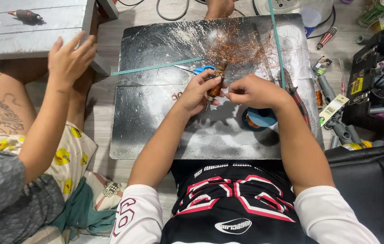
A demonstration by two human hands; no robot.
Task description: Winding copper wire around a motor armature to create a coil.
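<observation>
Left hand: my left hand (pixel 197 92) is curled around a small copper-wound coil (pixel 216 83), fingers wrapped on its lower end, holding it upright over the board.
Right hand: my right hand (pixel 251 91) sits just beside the coil, fingers pinched narrow; it probably nips a fine wire, but the strand is too thin to see.
Coil: above the middle of the board, between my 2 hands, its top poking out above my left fingers.
Board: a dark, scuffed metal board (pixel 155 131) lies flat on the floor in front of my knees.
Wire: a loose tangle of copper wire (pixel 239 43) is spread on the far part of the board, just behind the coil.
Scissors: blue-handled scissors (pixel 198 69) lie on the board, just left of the coil's top.
Strips: 1 green strip (pixel 155 67) lies across the board at a slant; another strip (pixel 276 43) runs down its right side.
Tape: a blue roll (pixel 258 118) rests on the board under my right wrist.
Toolbox: an open black toolbox (pixel 374 74) stands to the right, well apart from the coil.
Other person: someone sits at my left, 1 raised hand (pixel 70 56) open near a grey bench (pixel 29 27).
</observation>
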